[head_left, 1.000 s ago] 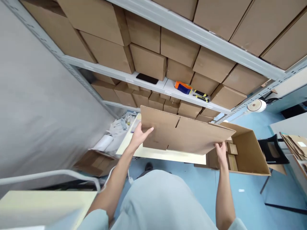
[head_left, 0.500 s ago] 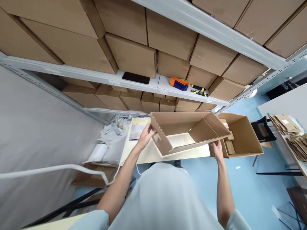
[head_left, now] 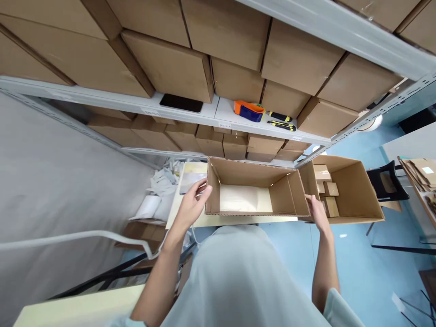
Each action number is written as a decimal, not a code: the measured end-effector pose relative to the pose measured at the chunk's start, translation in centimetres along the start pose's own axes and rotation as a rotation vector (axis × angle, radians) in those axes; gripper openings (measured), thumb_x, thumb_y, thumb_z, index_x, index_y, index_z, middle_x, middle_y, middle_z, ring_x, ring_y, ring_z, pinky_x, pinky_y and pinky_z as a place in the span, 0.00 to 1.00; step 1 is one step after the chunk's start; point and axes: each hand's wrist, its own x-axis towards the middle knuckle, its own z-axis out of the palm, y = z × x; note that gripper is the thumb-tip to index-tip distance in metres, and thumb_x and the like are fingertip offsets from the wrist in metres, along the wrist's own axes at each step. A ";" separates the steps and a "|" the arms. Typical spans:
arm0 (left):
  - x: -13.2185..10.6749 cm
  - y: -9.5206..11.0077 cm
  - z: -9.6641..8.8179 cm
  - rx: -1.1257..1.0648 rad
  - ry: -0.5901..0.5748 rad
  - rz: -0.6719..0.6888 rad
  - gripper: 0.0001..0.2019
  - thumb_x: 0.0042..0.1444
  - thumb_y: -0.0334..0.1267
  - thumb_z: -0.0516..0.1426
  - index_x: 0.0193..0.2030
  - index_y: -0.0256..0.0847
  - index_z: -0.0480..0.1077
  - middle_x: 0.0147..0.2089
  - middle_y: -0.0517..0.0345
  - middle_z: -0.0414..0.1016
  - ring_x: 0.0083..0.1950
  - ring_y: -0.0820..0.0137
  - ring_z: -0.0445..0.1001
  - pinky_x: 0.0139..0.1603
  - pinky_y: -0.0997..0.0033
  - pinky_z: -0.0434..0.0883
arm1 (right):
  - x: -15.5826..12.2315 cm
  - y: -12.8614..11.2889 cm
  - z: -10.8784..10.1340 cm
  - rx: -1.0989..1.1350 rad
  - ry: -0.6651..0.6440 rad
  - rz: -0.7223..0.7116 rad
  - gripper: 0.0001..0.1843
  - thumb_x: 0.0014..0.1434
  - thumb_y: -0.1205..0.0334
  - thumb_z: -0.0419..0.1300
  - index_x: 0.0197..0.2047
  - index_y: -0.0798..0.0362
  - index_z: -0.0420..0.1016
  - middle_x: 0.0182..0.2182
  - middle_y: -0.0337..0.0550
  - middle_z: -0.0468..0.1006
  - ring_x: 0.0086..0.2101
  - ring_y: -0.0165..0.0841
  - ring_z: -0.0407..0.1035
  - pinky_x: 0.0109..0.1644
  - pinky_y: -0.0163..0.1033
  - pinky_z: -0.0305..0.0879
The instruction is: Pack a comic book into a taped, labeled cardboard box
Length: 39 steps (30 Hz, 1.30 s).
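Observation:
An open cardboard box frame [head_left: 250,171] is held level over the pale table [head_left: 211,220]. Through its bottom shows a pale surface that looks like the tabletop. My left hand [head_left: 192,203] grips the left end wall, thumb at the edge. At the opposite end, my right hand [head_left: 319,212] is closed on the right wall, its fingertips partly hidden. Just right of that hand stands a large open carton [head_left: 356,188] with several small boxes [head_left: 329,205] inside. Behind my left fingers lies a flat, printed packet [head_left: 193,175].
A metal shelf [head_left: 211,119] full of cardboard boxes runs across the front. On it lie a black phone-like slab [head_left: 181,102], an orange-and-blue tape dispenser [head_left: 249,111] and yellow-black cutters [head_left: 282,126]. A white tube [head_left: 102,234] crosses at left; a black chair [head_left: 388,181] stands right.
The box has gone from tilted to level, and its left end has shifted slightly left. Both hands still hold its ends. The camera view has moved a little.

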 end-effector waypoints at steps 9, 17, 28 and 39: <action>-1.5 4.5 0.1 0.182 0.063 0.017 0.30 0.61 0.52 0.60 0.66 0.40 0.79 0.66 0.48 0.83 0.68 0.51 0.80 0.74 0.49 0.74 | 2.2 -6.4 -1.1 -0.545 -0.016 -0.235 0.24 0.66 0.39 0.55 0.28 0.48 0.71 0.22 0.38 0.69 0.26 0.35 0.62 0.34 0.40 0.56; -3.3 8.5 0.0 0.169 0.058 0.036 0.34 0.60 0.55 0.63 0.70 0.41 0.77 0.70 0.50 0.80 0.70 0.50 0.79 0.74 0.49 0.74 | 0.5 -7.7 -5.2 -0.483 0.130 -0.196 0.25 0.66 0.38 0.58 0.26 0.48 0.66 0.20 0.35 0.65 0.24 0.32 0.56 0.30 0.38 0.52; -1.4 8.4 1.1 0.218 0.055 0.099 0.31 0.62 0.52 0.60 0.69 0.41 0.78 0.69 0.50 0.80 0.69 0.51 0.79 0.74 0.51 0.75 | 2.1 -8.2 -3.6 -0.482 0.107 -0.194 0.23 0.66 0.41 0.56 0.27 0.47 0.64 0.21 0.35 0.66 0.25 0.33 0.57 0.31 0.38 0.51; -0.6 4.7 1.4 0.365 -0.011 0.040 0.33 0.65 0.51 0.55 0.74 0.43 0.73 0.69 0.51 0.80 0.62 0.57 0.83 0.65 0.60 0.79 | 2.6 -6.8 0.9 -0.640 0.051 -0.171 0.19 0.70 0.47 0.53 0.32 0.48 0.74 0.30 0.43 0.76 0.28 0.36 0.67 0.37 0.40 0.56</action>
